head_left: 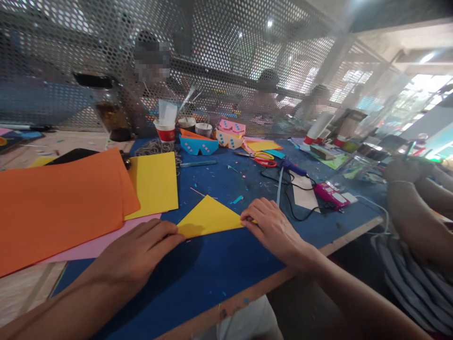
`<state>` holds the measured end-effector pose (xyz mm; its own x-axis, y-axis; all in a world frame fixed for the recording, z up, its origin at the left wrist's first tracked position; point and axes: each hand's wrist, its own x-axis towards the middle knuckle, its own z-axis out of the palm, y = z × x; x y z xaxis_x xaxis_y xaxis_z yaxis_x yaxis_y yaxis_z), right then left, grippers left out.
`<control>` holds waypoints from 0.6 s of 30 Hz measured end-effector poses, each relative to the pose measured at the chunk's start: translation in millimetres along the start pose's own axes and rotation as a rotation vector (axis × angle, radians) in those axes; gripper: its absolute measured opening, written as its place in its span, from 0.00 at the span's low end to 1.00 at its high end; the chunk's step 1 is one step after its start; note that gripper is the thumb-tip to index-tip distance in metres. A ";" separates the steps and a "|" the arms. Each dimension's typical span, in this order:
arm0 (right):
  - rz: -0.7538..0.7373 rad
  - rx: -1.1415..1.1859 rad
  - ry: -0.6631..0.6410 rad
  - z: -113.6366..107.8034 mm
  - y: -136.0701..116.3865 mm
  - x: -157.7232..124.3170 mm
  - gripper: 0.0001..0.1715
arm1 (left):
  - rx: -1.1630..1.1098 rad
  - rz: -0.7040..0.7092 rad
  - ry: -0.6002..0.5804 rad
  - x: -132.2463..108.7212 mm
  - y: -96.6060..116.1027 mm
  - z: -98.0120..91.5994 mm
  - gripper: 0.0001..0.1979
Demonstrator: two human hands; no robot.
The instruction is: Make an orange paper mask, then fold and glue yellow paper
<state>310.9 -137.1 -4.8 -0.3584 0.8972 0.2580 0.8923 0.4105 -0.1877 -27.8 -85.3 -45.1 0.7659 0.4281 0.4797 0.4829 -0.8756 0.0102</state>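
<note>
A yellow paper triangle [210, 217], folded, lies on the blue mat with its peak pointing away from me. My left hand [152, 241] pinches its left corner between thumb and fingers. At the right corner, my right hand [267, 224] has its fingers closed on the paper, and a bit of yellow shows beneath them. The long folded edge runs between both hands, nearest to me. Small blue and pink scraps lie just beyond the triangle.
Large orange sheets [60, 198] and yellow sheets [154, 184] lie left. Behind are paper cups [165, 131], blue paper glasses [199, 145], scissors [264, 158] and a glue gun [293, 166] with cable. A purple-pink power strip [331, 196] lies right, near another person's arms.
</note>
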 end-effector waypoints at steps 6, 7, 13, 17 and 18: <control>-0.080 -0.047 0.042 7.6 -1.4 -3.6 0.10 | 0.033 0.097 0.066 7.7 11.4 -5.9 0.14; -0.088 -0.052 0.053 7.9 -1.9 -4.1 0.10 | 0.041 0.096 0.067 10.6 14.3 -7.6 0.14; -0.101 -0.149 0.056 7.0 -7.8 -8.4 0.11 | 0.118 0.064 0.011 19.2 27.5 -9.5 0.17; -0.100 -0.204 0.060 5.6 -11.0 -11.4 0.10 | 0.134 0.044 -0.030 17.8 26.8 -4.4 0.16; -0.105 -0.210 0.056 5.0 -11.5 -11.8 0.10 | 0.133 0.051 -0.030 17.7 26.0 -3.4 0.16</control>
<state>303.5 -151.6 -10.5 -0.4413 0.8386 0.3194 0.8907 0.4527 0.0422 -3.2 -101.3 -33.3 0.8023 0.3922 0.4500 0.4936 -0.8598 -0.1307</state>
